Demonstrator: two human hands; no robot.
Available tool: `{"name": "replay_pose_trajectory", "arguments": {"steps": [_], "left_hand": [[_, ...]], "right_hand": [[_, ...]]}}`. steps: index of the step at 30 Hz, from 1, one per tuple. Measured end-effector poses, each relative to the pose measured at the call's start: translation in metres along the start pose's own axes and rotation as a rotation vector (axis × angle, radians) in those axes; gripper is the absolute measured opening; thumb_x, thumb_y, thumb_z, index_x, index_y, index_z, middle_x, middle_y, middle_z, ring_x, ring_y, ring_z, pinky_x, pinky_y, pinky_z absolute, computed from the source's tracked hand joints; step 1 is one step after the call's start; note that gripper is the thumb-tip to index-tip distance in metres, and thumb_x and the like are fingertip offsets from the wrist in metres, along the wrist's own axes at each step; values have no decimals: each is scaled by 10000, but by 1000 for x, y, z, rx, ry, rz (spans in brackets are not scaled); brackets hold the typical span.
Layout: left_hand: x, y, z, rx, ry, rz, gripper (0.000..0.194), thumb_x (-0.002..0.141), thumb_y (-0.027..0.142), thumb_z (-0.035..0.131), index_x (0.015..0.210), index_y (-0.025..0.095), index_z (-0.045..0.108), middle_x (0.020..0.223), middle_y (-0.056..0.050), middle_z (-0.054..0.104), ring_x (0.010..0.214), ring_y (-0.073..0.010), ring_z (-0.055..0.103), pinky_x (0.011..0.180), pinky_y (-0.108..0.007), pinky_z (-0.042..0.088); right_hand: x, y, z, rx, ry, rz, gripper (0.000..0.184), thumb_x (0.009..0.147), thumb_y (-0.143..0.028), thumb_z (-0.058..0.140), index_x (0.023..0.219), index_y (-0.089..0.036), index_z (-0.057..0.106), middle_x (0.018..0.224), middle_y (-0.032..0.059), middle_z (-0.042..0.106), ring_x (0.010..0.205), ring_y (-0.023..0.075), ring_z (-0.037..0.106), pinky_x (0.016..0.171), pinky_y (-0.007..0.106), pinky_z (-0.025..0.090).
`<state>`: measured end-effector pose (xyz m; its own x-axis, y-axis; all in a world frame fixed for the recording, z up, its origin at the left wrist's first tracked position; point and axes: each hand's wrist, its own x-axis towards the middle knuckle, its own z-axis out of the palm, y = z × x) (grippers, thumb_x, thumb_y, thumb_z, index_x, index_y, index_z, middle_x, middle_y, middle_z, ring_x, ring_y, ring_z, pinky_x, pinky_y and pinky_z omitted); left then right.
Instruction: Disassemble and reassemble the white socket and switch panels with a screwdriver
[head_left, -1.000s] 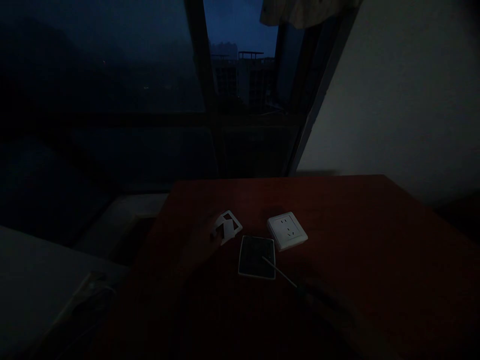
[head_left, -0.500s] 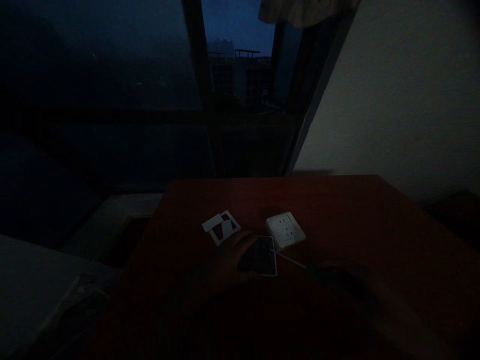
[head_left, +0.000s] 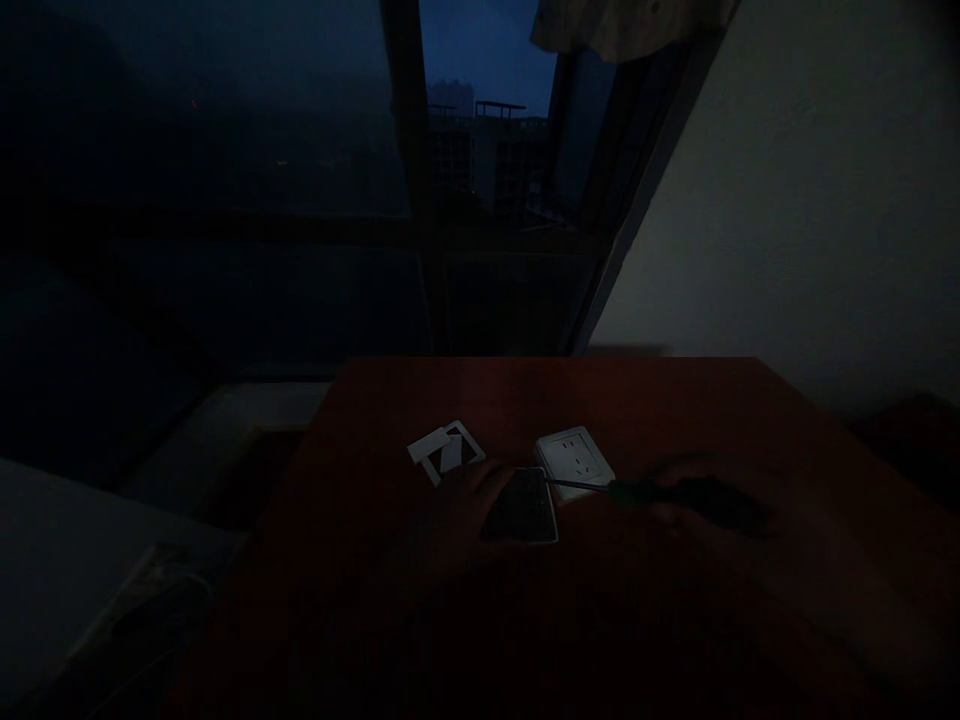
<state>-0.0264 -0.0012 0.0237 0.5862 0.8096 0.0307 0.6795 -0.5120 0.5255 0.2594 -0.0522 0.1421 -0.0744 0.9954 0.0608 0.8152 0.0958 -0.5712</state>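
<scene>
Screwdriver [head_left: 637, 491] swings flatter, bringing its tip to the dark square plate [head_left: 527, 510]'s far right corner; right hand [head_left: 784, 525] wraps the handle, left hand [head_left: 454, 515] clasps the plate's left side, near the wall socket [head_left: 574, 460].

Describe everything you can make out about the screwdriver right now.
The screwdriver has a thin, straight shaft, apparently metal, and a thicker dark-green handle, its material unclear in the dim light. The right hand grips the handle, hiding part of it. The tool lies nearly level across the view, tip to the left, at the upper right of the dark square piece. The shaft crosses the view of the white socket's near side. Tip shape and contact can't be made out.
</scene>
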Motion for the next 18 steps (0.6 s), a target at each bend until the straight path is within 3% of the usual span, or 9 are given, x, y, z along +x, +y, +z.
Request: {"name": "replay_pose_trajectory", "arguments": {"steps": [7, 12, 18], "left_hand": [[-1, 4, 3, -34, -1, -2, 765, 761, 449, 710, 1406, 261, 345, 1449, -105, 381, 1285, -312, 407, 1058, -454, 359], [-1, 2, 7, -39, 20, 30, 790, 755, 455, 718, 1414, 272, 322, 1447, -103, 377, 1290, -314, 394, 1065, -458, 348], [0, 5, 4, -56, 6, 24, 760, 763, 438, 714, 1401, 266, 340, 1430, -107, 395, 1257, -311, 430, 1041, -455, 372]], "right_hand": [[9, 3, 11, 74, 132, 6, 377, 757, -552, 628, 961, -236, 622, 919, 65, 721, 814, 251, 694, 689, 339, 561], [15, 1, 14, 31, 173, -38, 337, 798, -540, 588, 935, -233, 610, 896, 62, 714, 767, 236, 690, 653, 326, 552], [19, -3, 17, 8, 131, -81, 288, 822, -491, 584, 954, -236, 605, 899, 49, 713, 787, 224, 686, 673, 314, 538]]}}
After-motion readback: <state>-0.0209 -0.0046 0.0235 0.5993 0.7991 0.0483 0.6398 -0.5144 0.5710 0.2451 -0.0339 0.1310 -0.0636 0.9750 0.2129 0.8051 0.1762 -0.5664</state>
